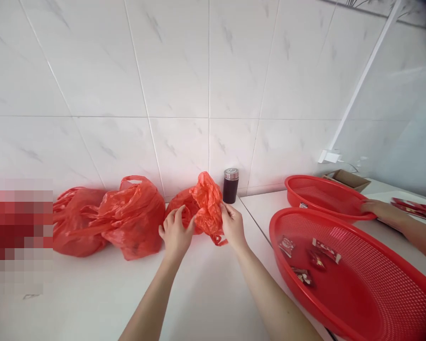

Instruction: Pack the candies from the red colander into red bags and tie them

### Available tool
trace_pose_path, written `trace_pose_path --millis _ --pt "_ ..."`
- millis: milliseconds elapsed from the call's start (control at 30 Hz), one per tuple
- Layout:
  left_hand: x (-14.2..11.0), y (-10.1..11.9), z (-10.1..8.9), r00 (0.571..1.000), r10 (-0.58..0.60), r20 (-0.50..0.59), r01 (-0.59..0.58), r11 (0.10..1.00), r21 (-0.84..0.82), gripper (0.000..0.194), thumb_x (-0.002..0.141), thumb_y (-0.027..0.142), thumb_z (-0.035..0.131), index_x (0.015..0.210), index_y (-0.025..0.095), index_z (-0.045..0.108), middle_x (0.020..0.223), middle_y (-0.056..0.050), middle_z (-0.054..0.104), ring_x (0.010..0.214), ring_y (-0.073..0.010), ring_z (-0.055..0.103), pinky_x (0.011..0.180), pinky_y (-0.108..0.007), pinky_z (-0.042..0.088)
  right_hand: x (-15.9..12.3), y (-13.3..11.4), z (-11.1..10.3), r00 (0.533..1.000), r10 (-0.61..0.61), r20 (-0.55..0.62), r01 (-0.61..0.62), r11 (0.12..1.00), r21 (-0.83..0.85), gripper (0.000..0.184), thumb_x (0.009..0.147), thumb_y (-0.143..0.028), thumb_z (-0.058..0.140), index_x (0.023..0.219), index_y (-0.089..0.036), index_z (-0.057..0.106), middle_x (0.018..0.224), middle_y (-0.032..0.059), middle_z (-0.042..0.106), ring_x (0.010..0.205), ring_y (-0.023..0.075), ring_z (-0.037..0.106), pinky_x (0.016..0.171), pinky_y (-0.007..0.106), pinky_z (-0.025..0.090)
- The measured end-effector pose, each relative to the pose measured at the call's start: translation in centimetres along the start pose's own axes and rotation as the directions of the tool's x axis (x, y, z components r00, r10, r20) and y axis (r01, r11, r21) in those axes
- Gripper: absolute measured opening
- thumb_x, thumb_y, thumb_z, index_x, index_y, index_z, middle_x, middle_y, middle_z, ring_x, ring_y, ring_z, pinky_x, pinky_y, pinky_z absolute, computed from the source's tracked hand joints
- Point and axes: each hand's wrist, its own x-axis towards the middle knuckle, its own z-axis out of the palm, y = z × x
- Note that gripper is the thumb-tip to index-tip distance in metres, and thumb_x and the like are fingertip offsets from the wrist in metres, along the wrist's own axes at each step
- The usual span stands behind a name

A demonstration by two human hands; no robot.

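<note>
A small red plastic bag sits on the white counter against the tiled wall, its top bunched up. My left hand pinches the bag's left side with curled fingers. My right hand grips the crumpled top and handles on the right side. Both hands are closed on the plastic. What the bag holds is hidden.
Two fuller red bags lie to the left. A dark jar with a metal lid stands behind. Two red mesh baskets sit at right, the near one holding several small packets. Another person's hand rests on the far basket. A cardboard box sits behind.
</note>
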Motion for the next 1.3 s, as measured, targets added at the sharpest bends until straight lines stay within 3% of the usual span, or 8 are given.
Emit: trace_pose_path --millis 100,233,633,733,833,1000,1100,1300 --pt "-3.9 2.1 -2.3 0.993 0.001 0.117 0.036 0.95 -0.311 0.048 0.096 0.049 0.03 0.136 0.027 0.045 0.136 -0.01 0.055 0.121 -0.0239 0.054 0.098 -0.041 0.045 -3.4 -0.7 -0.3 0.994 0.042 0.098 -0.05 0.995 0.088 0.031 0.091 -0.046 0.046 0.086 -0.02 0.062 0.077 0.0015 0.062 0.069 0.0158 0.056 0.064 0.026 0.043" --pt "-8.5 1.6 -3.8 0.96 -0.079 0.269 0.253 0.661 -0.706 0.045 0.077 0.046 0.068 0.112 0.018 0.063 0.106 -0.009 0.07 0.096 -0.0244 0.065 0.082 -0.033 0.052 -7.1 -0.5 -0.9 0.969 0.111 0.222 -0.147 0.977 0.152 0.029 0.09 -0.047 0.049 0.08 -0.02 0.056 0.072 -0.0009 0.058 0.065 0.0135 0.052 0.06 0.024 0.041" --pt "-14.9 -7.6 -11.0 0.792 -0.565 0.23 0.511 0.409 -0.756 0.037 0.063 0.045 0.079 0.08 0.019 0.058 0.065 0.004 0.063 0.055 -0.0124 0.059 0.052 -0.023 0.049 -8.8 -1.7 -4.4 0.932 0.364 0.007 -0.339 0.861 0.378 0.032 0.081 -0.051 0.057 0.089 -0.02 0.05 0.08 0.0023 0.061 0.07 0.0166 0.057 0.064 0.03 0.047" --pt "-15.4 -7.2 -11.7 0.785 -0.587 0.199 0.5 0.41 -0.763 0.039 0.063 0.046 0.079 0.081 0.02 0.056 0.065 0.004 0.061 0.053 -0.0107 0.056 0.05 -0.021 0.048 -9.3 -1.8 -4.7 0.932 0.353 -0.084 -0.329 0.919 0.215 0.039 0.077 -0.046 0.062 0.103 -0.021 0.048 0.097 0.0061 0.061 0.08 0.0192 0.058 0.07 0.033 0.047" --pt "-15.6 -5.4 -11.7 0.808 -0.547 0.218 0.484 0.406 -0.775 0.039 0.066 0.046 0.077 0.087 0.02 0.057 0.068 0.004 0.061 0.057 -0.0106 0.057 0.052 -0.02 0.048 -11.8 -3.0 -3.8 0.995 -0.005 -0.098 -0.003 0.997 -0.075 0.034 0.08 -0.037 0.06 0.11 -0.023 0.051 0.119 0.0095 0.055 0.106 0.022 0.054 0.09 0.038 0.043" --pt "-16.1 -1.8 -11.2 0.869 -0.38 0.316 0.459 0.384 -0.801 0.036 0.073 0.047 0.072 0.092 0.021 0.058 0.074 0.003 0.06 0.058 -0.0101 0.055 0.051 -0.02 0.048 -16.3 -4.1 -0.7 0.836 -0.304 0.457 0.495 0.777 -0.389 0.039 0.073 -0.041 0.07 0.108 -0.026 0.06 0.132 0.0094 0.053 0.124 0.0302 0.044 0.11 0.053 0.019" --pt "-16.6 -1.1 -11.9 0.858 -0.304 0.414 0.512 0.43 -0.744 0.035 0.076 0.048 0.069 0.096 0.021 0.059 0.073 0.003 0.058 0.053 -0.0082 0.049 0.044 -0.018 0.042 -15.7 -2.7 -0.3 0.869 -0.208 0.448 0.434 0.755 -0.491 0.033 0.083 -0.03 0.061 0.115 -0.025 0.057 0.113 0.0085 0.065 0.107 0.0268 0.056 0.11 0.056 0.013" --pt "-17.6 -0.9 -12.9 0.845 -0.234 0.481 0.507 0.637 -0.581 0.069 0.071 0.044 0.073 0.134 0.03 0.045 0.098 -0.004 0.064 0.084 -0.0205 0.065 0.074 -0.032 0.054 -13.5 -2.2 -1.6 0.891 -0.068 0.449 0.256 0.892 -0.372 0.011 0.086 -0.018 0.047 0.085 -0.022 0.056 0.087 0.0019 0.067 0.082 0.0182 0.06 0.083 0.034 0.043"
